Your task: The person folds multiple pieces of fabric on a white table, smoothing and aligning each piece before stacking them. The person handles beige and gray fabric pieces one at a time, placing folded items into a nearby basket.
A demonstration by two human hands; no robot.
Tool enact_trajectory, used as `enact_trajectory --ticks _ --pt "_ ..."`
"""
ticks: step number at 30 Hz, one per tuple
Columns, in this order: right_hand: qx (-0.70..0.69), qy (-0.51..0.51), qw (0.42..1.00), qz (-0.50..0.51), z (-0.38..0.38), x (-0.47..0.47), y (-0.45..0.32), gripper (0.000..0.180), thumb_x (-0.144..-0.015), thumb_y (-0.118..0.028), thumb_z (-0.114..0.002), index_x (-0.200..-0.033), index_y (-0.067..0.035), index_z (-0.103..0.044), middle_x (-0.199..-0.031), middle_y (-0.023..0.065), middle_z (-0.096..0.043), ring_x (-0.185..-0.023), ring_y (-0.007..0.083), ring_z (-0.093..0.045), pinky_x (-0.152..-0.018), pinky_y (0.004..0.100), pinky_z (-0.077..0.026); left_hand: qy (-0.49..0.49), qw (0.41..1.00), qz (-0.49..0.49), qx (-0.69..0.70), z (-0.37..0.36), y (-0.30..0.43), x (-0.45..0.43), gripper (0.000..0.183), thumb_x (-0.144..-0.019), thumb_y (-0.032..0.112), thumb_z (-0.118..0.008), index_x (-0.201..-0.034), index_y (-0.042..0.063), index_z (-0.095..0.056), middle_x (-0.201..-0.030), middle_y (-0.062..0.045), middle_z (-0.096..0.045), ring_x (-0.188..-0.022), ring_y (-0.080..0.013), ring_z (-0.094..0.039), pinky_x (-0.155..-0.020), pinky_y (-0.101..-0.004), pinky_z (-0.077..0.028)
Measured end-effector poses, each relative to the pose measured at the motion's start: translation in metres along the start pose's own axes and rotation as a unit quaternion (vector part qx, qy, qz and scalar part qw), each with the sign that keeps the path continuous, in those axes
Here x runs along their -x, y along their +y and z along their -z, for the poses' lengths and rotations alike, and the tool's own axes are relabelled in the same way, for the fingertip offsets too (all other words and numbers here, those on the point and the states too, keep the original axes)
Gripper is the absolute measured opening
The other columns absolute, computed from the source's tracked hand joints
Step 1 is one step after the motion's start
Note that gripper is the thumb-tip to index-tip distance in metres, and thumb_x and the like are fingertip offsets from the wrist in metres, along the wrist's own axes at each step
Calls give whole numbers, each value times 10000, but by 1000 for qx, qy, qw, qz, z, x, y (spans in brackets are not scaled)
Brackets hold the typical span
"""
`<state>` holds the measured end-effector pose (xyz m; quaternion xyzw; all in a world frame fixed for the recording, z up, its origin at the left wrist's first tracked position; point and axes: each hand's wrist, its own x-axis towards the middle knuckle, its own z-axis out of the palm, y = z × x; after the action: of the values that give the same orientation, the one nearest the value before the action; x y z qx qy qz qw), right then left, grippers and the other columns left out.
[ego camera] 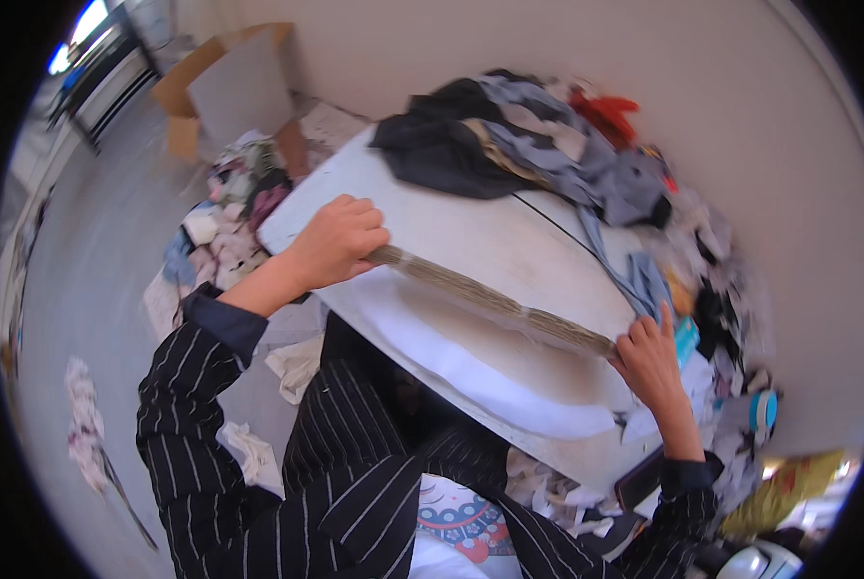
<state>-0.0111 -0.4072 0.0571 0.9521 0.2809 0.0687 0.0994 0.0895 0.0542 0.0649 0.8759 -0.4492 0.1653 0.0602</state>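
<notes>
A long greyish-tan bundle of thin strands (468, 284) stretches above a white tabletop (468, 224), with pale bands around it at two places. My left hand (341, 235) is closed on its left end. At the other end, my right hand (648, 354) pinches the bundle while one finger points upward. Under the bundle, a white sheet (432, 354), paper or fabric, lies along the near edge of the table with a curved outline. The tips of the bundle are hidden in my hands.
Black and grey garments (454, 145) are heaped at the table's far side, with a red cloth (606, 116) behind. Fabric scraps (222, 239) pile up left of the table near an open cardboard box (240, 94). A blue-lidded container (761, 412) stands on the right.
</notes>
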Motion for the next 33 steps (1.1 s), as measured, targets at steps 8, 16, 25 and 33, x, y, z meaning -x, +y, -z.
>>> enact_trajectory --ticks 8,16,25,33 --pt "3 111 991 75 48 -98 -7 328 -600 -11 -742 -853 -26 -534 -872 125 -541 -1022 311 -552 -1148 568 -248 43 988 145 -43 70 -23 84 316 -611 231 -802 -816 90 -607 -798 -39 -572 -850 -254 -567 -760 -381 -441" --pt "-78 161 954 242 33 -252 -76 325 -641 40 -686 -914 -24 -521 -945 138 -554 -1028 318 -557 -1141 538 -270 -7 900 426 -93 129 1 222 307 -671 282 -812 -826 104 -616 -792 -44 -630 -808 -277 -594 -764 -381 -464" --pt "-392 33 820 416 17 -399 -253 241 -660 54 -677 -872 18 -569 -839 164 -581 -766 348 -578 -707 353 -474 10 684 722 -105 142 133 379 273 -698 249 -802 -860 85 -656 -784 -78 -646 -767 -264 -622 -716 -365 -473" --pt "-520 -192 685 473 29 -428 -487 207 -732 26 -681 -930 15 -623 -807 22 -627 -738 89 -548 -698 239 -453 370 374 846 90 97 305 532 309 -739 199 -802 -983 56 -677 -861 4 -654 -807 -88 -576 -740 -261 -456"
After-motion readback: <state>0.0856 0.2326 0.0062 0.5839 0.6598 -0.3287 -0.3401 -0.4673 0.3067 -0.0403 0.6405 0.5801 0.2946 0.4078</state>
